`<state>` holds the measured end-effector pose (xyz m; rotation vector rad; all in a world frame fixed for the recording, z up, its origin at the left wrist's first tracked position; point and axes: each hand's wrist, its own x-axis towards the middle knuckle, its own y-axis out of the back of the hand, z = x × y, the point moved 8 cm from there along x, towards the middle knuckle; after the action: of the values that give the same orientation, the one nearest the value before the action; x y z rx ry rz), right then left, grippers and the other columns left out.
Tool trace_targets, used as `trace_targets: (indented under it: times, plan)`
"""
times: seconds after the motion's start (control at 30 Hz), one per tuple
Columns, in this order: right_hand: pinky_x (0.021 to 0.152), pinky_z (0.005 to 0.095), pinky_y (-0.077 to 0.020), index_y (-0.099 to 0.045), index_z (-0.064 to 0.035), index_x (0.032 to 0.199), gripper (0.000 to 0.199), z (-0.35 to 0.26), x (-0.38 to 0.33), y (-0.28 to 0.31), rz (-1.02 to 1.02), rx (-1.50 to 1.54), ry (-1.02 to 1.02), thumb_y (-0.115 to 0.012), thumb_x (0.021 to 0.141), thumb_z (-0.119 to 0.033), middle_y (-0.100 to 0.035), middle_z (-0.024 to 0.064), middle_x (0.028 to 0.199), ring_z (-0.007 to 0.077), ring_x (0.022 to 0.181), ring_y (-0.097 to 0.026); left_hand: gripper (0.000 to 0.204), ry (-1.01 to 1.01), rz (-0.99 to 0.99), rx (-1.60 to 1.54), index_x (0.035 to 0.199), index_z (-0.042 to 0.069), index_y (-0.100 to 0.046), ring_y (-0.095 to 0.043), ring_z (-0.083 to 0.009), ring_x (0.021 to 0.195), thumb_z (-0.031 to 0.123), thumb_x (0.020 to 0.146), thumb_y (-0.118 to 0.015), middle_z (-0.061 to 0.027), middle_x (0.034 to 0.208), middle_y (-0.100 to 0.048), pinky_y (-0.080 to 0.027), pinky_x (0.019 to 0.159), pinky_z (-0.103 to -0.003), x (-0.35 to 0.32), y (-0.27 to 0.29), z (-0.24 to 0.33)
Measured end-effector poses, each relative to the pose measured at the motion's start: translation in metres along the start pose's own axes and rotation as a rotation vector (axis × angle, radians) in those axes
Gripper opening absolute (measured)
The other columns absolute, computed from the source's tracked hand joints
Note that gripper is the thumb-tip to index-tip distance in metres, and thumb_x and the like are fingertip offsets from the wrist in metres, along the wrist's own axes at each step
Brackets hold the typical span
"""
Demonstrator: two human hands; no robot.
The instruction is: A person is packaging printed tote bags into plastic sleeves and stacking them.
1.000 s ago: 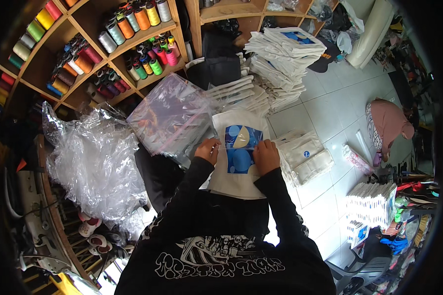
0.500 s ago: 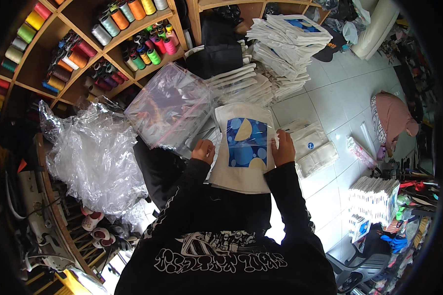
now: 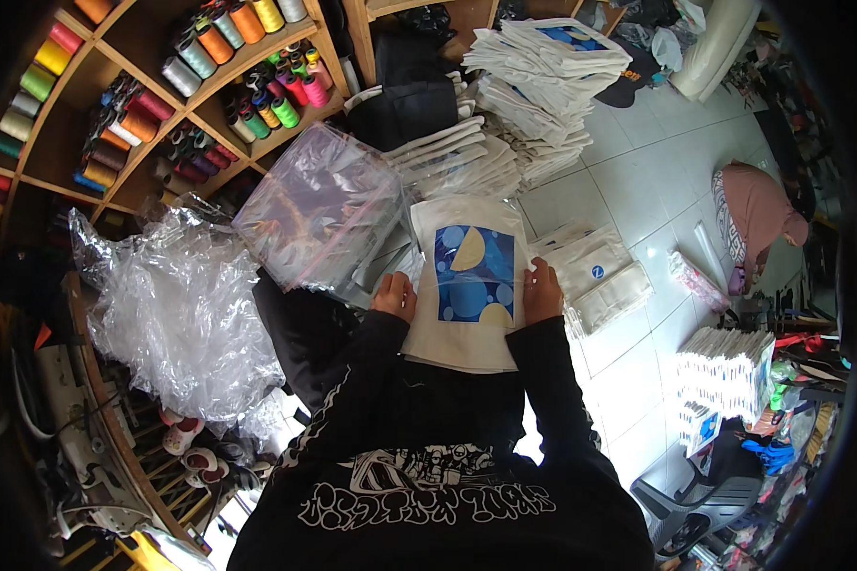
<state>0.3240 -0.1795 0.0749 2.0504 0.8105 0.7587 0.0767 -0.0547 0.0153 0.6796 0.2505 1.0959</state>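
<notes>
The left hand [image 3: 394, 295] and right hand [image 3: 541, 290] hold a folded white shirt [image 3: 471, 285] with a blue print by its two side edges, flat over the person's lap. The left fingers curl together on the left edge; the right fingers lie close together, pressed along the right edge. A clear bag [image 3: 319, 205] lies just left of the shirt, touching it. Folded white stacks [image 3: 543, 86] sit beyond, and thread spools [image 3: 248, 67] fill the shelves.

Clear plastic bag stack [image 3: 319, 221] (glossy, rectangular) lies left of wrapped white packs [image 3: 595, 276].
</notes>
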Motion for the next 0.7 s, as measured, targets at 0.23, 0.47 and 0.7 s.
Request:
trace_targets:
  times: [0.23, 0.47, 0.7]
  plan:
    - [0.06, 0.0371, -0.0464, -0.052, -0.0056, 0.094, 0.015, 0.012, -0.013, -0.002, -0.021, 0.002, -0.011, -0.056, 0.081, -0.009, -0.057, 0.0144, 0.082, 0.0301, 0.071, -0.058, 0.013, -0.071, 0.019, 0.015, 0.078, 0.006, -0.049, -0.057, -0.0247, 0.061, 0.004, 0.073, -0.06, -0.0095, 0.073, -0.051, -0.045, 0.052, -0.034, 0.003, 0.011, 0.023]
    - [0.052, 0.0271, -0.047, -0.055, -0.0033, 0.091, 0.012, 0.025, -0.028, 0.002, 0.062, 0.176, -0.02, -0.057, 0.08, -0.004, -0.057, 0.0117, 0.075, 0.0193, 0.062, -0.059, 0.014, -0.103, -0.049, 0.027, 0.076, 0.005, -0.048, -0.056, -0.0245, 0.061, 0.005, 0.074, -0.062, -0.0098, 0.072, -0.05, -0.046, 0.053, -0.033, 0.002, 0.002, 0.026]
    - [0.053, 0.0269, -0.0469, -0.055, -0.0048, 0.093, 0.015, 0.01, -0.028, 0.019, 0.08, 0.298, -0.075, -0.057, 0.078, -0.002, -0.056, 0.011, 0.077, 0.0199, 0.063, -0.059, 0.02, -0.065, 0.005, -0.048, 0.092, 0.005, -0.05, -0.056, -0.0256, 0.064, 0.005, 0.074, -0.06, -0.0112, 0.076, -0.052, -0.046, 0.055, -0.033, 0.005, -0.001, 0.017]
